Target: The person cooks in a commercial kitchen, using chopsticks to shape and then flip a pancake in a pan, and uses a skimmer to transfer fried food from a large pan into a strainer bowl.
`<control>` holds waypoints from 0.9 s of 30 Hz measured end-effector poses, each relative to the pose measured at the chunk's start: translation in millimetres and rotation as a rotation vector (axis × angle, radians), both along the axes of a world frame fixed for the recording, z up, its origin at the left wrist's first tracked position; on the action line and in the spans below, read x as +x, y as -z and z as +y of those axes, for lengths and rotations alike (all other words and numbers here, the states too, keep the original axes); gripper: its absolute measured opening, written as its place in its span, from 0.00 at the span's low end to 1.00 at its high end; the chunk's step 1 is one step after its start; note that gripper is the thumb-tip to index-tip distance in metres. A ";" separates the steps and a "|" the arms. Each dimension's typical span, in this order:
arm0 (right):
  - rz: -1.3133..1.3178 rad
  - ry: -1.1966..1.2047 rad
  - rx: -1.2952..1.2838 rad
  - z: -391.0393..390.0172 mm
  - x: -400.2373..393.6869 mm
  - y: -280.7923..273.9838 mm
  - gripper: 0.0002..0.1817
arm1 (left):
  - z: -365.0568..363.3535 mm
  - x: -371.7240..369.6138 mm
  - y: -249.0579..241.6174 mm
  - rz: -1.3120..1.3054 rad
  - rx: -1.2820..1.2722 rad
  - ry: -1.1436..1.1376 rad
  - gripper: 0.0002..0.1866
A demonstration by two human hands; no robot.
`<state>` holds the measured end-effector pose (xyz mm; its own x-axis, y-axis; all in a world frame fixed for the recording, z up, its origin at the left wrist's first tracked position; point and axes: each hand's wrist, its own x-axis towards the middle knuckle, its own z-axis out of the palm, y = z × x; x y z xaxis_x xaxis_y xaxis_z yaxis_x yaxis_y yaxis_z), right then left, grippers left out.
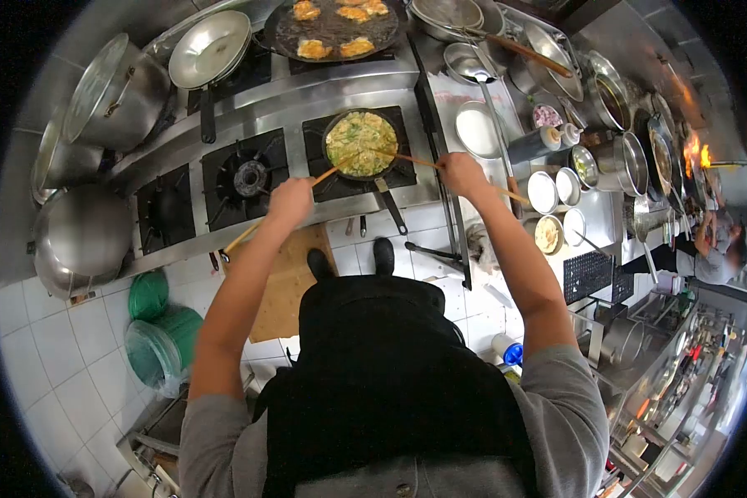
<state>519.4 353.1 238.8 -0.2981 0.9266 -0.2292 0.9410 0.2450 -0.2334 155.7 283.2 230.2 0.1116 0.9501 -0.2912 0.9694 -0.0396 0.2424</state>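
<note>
A black frying pan [381, 184] sits on a burner of the stove, holding a yellow egg-like mixture with green bits [359, 137]. My left hand [291, 202] is closed around a long wooden stick [246, 236], whose far tip reaches into the mixture from the left. From the right, my right hand [465, 175] grips a second wooden stick [417, 160], its tip also in the food near the first. Both tips are partly buried, so their shape cannot be made out. Neither hand touches the pan's handle, which points toward me.
Left of the pan is a bare burner [250, 178]. A large griddle pan [337, 31] with browned pieces stands behind. Metal bowls, sauce bottles [534, 145] and a long ladle [494, 116] crowd the right counter. A flame [697, 153] burns far right, near another person [716, 249].
</note>
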 end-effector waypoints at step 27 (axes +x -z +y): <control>-0.202 -0.246 0.005 21.8 3.2 -20.4 0.10 | 0.1 -20.2 -30.3 -0.039 -0.116 0.029 0.16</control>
